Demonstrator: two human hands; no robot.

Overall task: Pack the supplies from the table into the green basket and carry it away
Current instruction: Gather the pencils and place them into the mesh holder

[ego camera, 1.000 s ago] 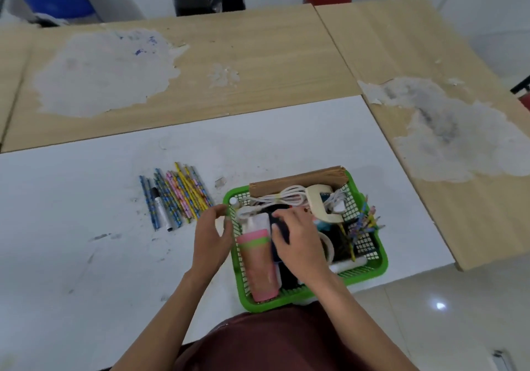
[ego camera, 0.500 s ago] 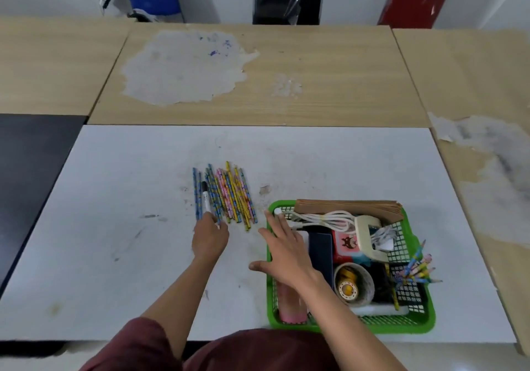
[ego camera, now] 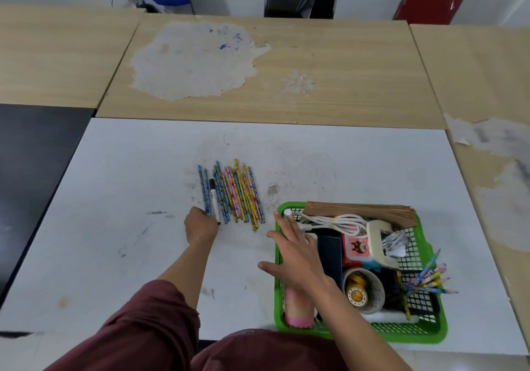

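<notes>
A person packing desk supplies had the left hand [ego camera: 200,225] at the near ends of a row of patterned pencils [ego camera: 236,195] lying side by side on the white table [ego camera: 114,227], the only loose items visible outside the green basket [ego camera: 401,337]. The hand's fingers were curled in against the tips of the leftmost blue pencils and a black-capped marker [ego camera: 213,200] lying among them; whether they had closed on anything could not be told from this angle. The right hand [ego camera: 295,253] was open, fingers spread and straight, holding nothing. It hovered over the basket's left rim and above a pink bottle [ego camera: 298,309] lying inside along that wall. The basket stood at the table's near right corner, just right of the pencils, and held a stack of brown paper [ego camera: 361,208], a coiled white cable [ego camera: 338,223], a cream tape dispenser [ego camera: 378,241] and a bundle of sharpened pencils [ego camera: 430,279] poking through its right wall. The packing appeared nearly done, with gathering the row the step in hand. The next move would likely call for sweeping pencils and marker into one bunch, since they lay fanned and could roll or scatter. The bunch would then need lifting rightward over the rim into what little room the basket offered, before it could be carried off.
</notes>
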